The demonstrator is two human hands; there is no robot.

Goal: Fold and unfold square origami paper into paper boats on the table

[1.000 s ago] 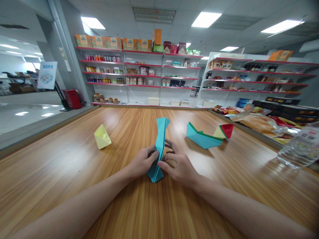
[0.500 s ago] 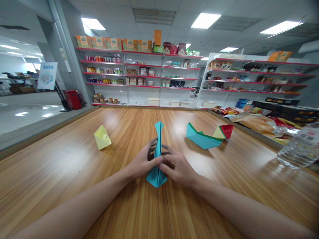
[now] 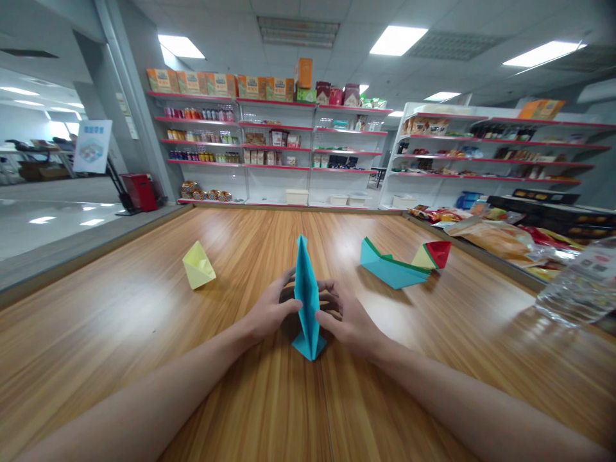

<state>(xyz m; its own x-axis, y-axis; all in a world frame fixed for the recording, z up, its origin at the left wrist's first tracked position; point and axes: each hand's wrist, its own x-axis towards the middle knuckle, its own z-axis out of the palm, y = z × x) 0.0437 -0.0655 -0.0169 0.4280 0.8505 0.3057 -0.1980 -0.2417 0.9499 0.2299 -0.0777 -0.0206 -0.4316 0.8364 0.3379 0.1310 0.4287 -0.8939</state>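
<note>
Between my hands, over the middle of the wooden table (image 3: 250,398), is a folded blue paper (image 3: 308,301), long and narrow with pointed ends. A slit runs along its length and stands parted in the middle, and its near end flares out close to the tabletop. My left hand (image 3: 274,307) grips its left side, thumb at the slit and fingers behind. On the right side my right hand (image 3: 349,317) has its thumb against the paper, the other fingers curled behind it. The far fingertips are partly hidden by the paper.
A yellow folded paper piece (image 3: 198,265) lies to the left. On the right sit a blue and green paper boat (image 3: 394,271) and a yellow and red paper piece (image 3: 433,255). A clear plastic bottle (image 3: 580,282) and snack packets (image 3: 495,237) line the right edge. Stocked shelves (image 3: 274,141) stand beyond.
The blue paper's slit has been spread apart, where before it was nearly closed. My thumbs have moved from close together to opposite sides of it. The other paper pieces have stayed put.
</note>
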